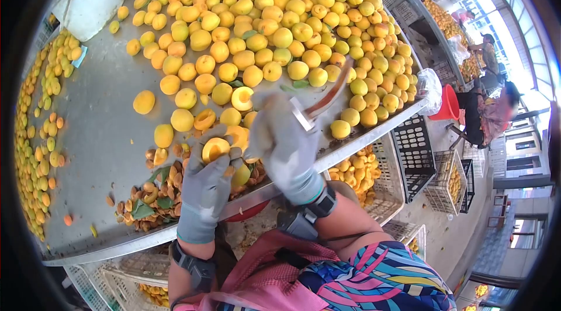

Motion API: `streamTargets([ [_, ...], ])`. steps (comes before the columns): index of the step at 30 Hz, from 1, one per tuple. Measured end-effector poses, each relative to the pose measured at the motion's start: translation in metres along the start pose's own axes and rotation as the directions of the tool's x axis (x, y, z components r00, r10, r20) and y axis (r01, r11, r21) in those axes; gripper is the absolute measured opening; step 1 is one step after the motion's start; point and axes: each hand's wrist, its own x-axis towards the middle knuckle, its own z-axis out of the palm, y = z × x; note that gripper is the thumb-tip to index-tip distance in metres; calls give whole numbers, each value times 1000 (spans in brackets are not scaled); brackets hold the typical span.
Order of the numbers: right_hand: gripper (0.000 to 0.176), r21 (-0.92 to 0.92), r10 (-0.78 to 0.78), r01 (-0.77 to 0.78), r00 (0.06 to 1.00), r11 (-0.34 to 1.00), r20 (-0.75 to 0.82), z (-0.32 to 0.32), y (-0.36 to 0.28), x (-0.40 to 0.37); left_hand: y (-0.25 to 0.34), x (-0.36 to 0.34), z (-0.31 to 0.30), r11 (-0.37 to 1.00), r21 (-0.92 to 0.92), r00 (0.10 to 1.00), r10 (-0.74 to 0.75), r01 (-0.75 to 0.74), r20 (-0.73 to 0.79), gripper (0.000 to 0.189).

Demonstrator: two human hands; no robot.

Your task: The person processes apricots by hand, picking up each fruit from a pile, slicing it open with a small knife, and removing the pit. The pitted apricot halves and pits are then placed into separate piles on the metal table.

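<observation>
My left hand [204,191], in a grey glove, is closed around a cut apricot half [215,149] with its orange inside facing up. My right hand [285,144], gloved too and blurred by motion, grips a tool with a curved reddish-brown length [332,92] and a pale metal band beside the fist; its working end is hidden. More cut apricots, one a half [242,98] lying face up, sit just beyond both hands. A heap of apricot pits [153,201] with green leaves lies left of my left hand.
Whole apricots [257,25] are piled across the metal table [111,136], with another row along its left side. A white container [87,1] stands at the back left. Below the right edge are crates [385,165] of apricot halves and a red bucket [447,103]. Other people work farther right.
</observation>
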Motion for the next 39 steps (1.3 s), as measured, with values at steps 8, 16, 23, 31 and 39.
streamTargets([
  [8, 24, 277, 498, -420, 789, 864, -359, -79, 50, 62, -1, 11, 0, 698, 625, 918, 390, -349, 76, 42],
  [16, 28, 98, 631, -639, 704, 763, -324, -109, 100, 68, -1, 16, -4, 800, 510, 942, 329, -316, 68, 33],
  [23, 37, -321, 576, -593, 802, 739, -155, -95, 140, 66, -6, 20, -4, 877, 348, 942, 327, -331, 72, 33],
  [31, 46, -651, 604, -457, 797, 607, 3, -88, 117, 70, -3, 15, -4, 915, 265, 952, 298, -306, 71, 35],
  [39, 34, 245, 592, -627, 779, 740, 206, -86, 70, 61, 9, 6, -6, 877, 350, 939, 344, -329, 22, 36],
])
